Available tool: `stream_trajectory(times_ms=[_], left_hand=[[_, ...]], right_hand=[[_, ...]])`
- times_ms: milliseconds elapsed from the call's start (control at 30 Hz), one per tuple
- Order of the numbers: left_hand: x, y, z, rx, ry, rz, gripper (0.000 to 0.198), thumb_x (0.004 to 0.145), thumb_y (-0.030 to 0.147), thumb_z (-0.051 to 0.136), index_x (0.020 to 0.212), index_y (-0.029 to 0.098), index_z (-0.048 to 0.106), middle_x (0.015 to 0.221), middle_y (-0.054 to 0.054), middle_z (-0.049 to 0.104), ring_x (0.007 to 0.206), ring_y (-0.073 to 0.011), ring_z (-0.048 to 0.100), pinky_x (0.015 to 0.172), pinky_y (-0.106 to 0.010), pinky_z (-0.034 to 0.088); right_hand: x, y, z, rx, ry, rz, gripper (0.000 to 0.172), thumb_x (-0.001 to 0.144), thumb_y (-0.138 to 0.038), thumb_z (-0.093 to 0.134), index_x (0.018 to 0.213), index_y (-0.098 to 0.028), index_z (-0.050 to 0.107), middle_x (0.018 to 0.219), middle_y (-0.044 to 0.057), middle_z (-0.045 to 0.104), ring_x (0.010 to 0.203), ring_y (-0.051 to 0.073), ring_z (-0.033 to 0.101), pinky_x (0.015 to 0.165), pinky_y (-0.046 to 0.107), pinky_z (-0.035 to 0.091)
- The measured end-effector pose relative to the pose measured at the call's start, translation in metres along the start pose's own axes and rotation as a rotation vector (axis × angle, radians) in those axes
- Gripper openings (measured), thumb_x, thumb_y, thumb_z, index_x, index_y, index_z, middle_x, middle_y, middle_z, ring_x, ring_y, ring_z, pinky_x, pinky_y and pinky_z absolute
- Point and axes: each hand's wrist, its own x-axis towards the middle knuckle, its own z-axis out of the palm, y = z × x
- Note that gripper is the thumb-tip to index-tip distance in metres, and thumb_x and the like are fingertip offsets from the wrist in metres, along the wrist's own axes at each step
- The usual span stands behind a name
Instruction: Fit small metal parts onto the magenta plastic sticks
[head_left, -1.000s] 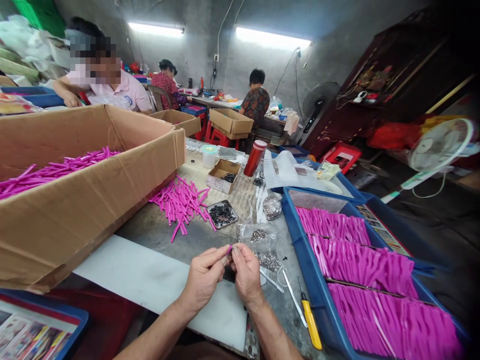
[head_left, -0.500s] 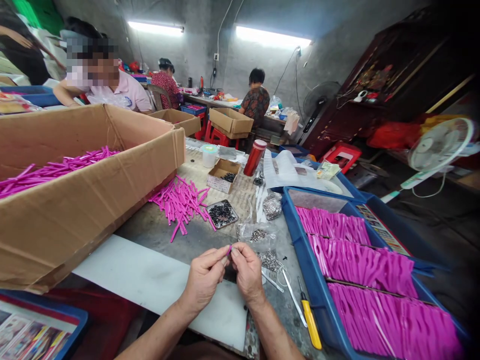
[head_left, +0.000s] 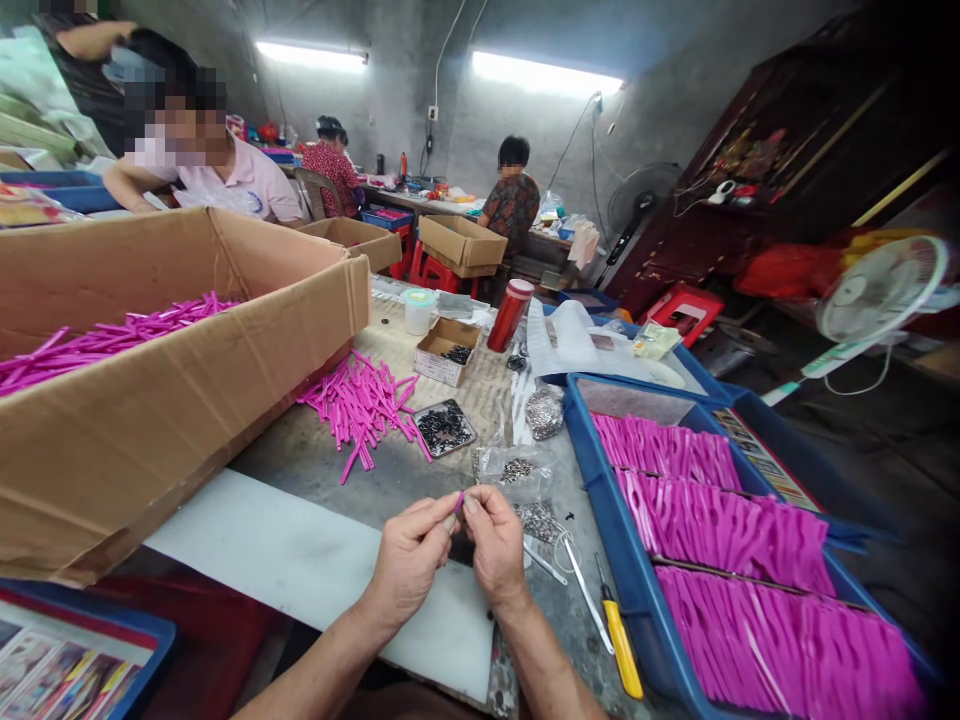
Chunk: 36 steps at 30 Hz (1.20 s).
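Just above the near edge of the table, my left hand [head_left: 411, 552] pinches a small purple plastic stick [head_left: 458, 501], mostly hidden by the fingers. My right hand [head_left: 495, 548] meets it from the other side, thumb and forefinger pressed together at the stick's end; whatever is between them is too small to make out. Beyond my hands lie a pile of purple sticks [head_left: 358, 405] and a small tray of black parts [head_left: 445, 428]. Clear bags of small metal parts [head_left: 517, 468] are close to my right hand.
A big cardboard box [head_left: 150, 440] of purple sticks stands left, a white board [head_left: 300, 545] below it. On the right are a blue crate [head_left: 600, 520] packed with purple pieces, a yellow-handled screwdriver [head_left: 621, 645] and a red flask [head_left: 511, 315]. Several people sit behind.
My hands and the purple stick stay almost in the same place. In the far left background, a standing person has moved closer behind the seated co-worker.
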Motion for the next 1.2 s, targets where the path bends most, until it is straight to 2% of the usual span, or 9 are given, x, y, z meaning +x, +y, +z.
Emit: stream_trajectory(times_ms=[167, 500, 733, 867, 967, 1200], left_hand=[[0.0000, -0.0003, -0.0002, -0.014, -0.003, -0.008, 0.024, 0.067, 0.018, 0.054, 0.087, 0.014, 0.068, 0.059, 0.000, 0.048, 0.038, -0.0037, 0.037, 0.034, -0.017, 0.033], [-0.0007, -0.0040, 0.0006, -0.042, 0.003, -0.029, 0.024, 0.067, 0.019, 0.056, 0.087, 0.014, 0.067, 0.060, 0.000, 0.049, 0.038, -0.0038, 0.038, 0.034, -0.017, 0.032], [-0.0003, -0.0018, 0.0006, -0.031, 0.015, -0.034, 0.024, 0.067, 0.019, 0.055, 0.086, 0.013, 0.067, 0.060, 0.000, 0.050, 0.038, -0.0036, 0.037, 0.034, -0.017, 0.034], [-0.0007, -0.0034, 0.0002, -0.028, 0.005, -0.042, 0.025, 0.068, 0.020, 0.054, 0.088, 0.013, 0.067, 0.061, -0.001, 0.050, 0.039, -0.0037, 0.038, 0.034, -0.017, 0.033], [-0.0011, -0.0034, 0.0002, -0.031, 0.001, -0.040, 0.024, 0.068, 0.020, 0.055, 0.088, 0.013, 0.067, 0.060, 0.000, 0.049, 0.039, -0.0037, 0.037, 0.034, -0.017, 0.033], [-0.0009, -0.0037, 0.0001, -0.060, 0.024, -0.057, 0.025, 0.066, 0.019, 0.056, 0.086, 0.013, 0.067, 0.061, -0.001, 0.050, 0.038, -0.0037, 0.038, 0.034, -0.017, 0.033]], right_hand=[[-0.0012, -0.0012, -0.0003, 0.015, -0.022, 0.020, 0.026, 0.079, -0.038, 0.043, 0.064, -0.018, 0.049, 0.052, -0.004, 0.044, 0.045, 0.009, 0.037, 0.043, 0.021, 0.029], [-0.0002, -0.0008, -0.0026, 0.020, -0.010, -0.002, 0.015, 0.073, -0.032, 0.052, 0.068, -0.018, 0.050, 0.055, -0.004, 0.049, 0.051, 0.010, 0.045, 0.049, 0.022, 0.035], [-0.0004, -0.0017, -0.0024, -0.004, -0.032, 0.033, 0.029, 0.078, -0.040, 0.043, 0.061, -0.017, 0.049, 0.049, -0.004, 0.044, 0.042, 0.008, 0.035, 0.041, 0.021, 0.028], [0.0000, -0.0009, -0.0023, 0.036, -0.028, 0.039, 0.021, 0.074, -0.039, 0.049, 0.070, -0.018, 0.050, 0.052, -0.004, 0.047, 0.045, 0.010, 0.041, 0.044, 0.022, 0.032], [0.0003, -0.0018, -0.0021, 0.025, -0.011, 0.017, 0.016, 0.071, -0.035, 0.053, 0.070, -0.019, 0.050, 0.055, -0.004, 0.049, 0.050, 0.011, 0.045, 0.049, 0.023, 0.036], [0.0008, -0.0017, -0.0030, 0.001, -0.056, 0.053, 0.029, 0.078, -0.039, 0.044, 0.059, -0.017, 0.049, 0.048, -0.004, 0.044, 0.041, 0.008, 0.033, 0.040, 0.021, 0.026]])
